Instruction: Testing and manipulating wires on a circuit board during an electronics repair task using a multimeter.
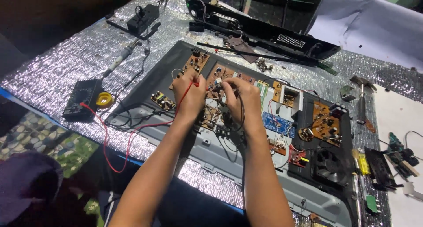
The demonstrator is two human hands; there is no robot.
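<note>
A grey metal chassis panel [220,158] lies on the foil-covered table, carrying several brown and blue circuit boards [326,121]. My left hand [189,97] is closed on a red test probe whose red lead [132,134] trails down and left. My right hand [242,101] grips a black probe with a black lead [242,112] looping below it. Both hands hover close together over a brown board [216,84] near the panel's middle, with the probe tips hidden by my fingers.
A black multimeter [81,99] with a yellow roll [104,99] beside it lies at left. A soldering iron [119,59] and black adapter [143,18] sit farther back. A black device housing [273,33] is at the top; tools and parts [387,165] are scattered at right.
</note>
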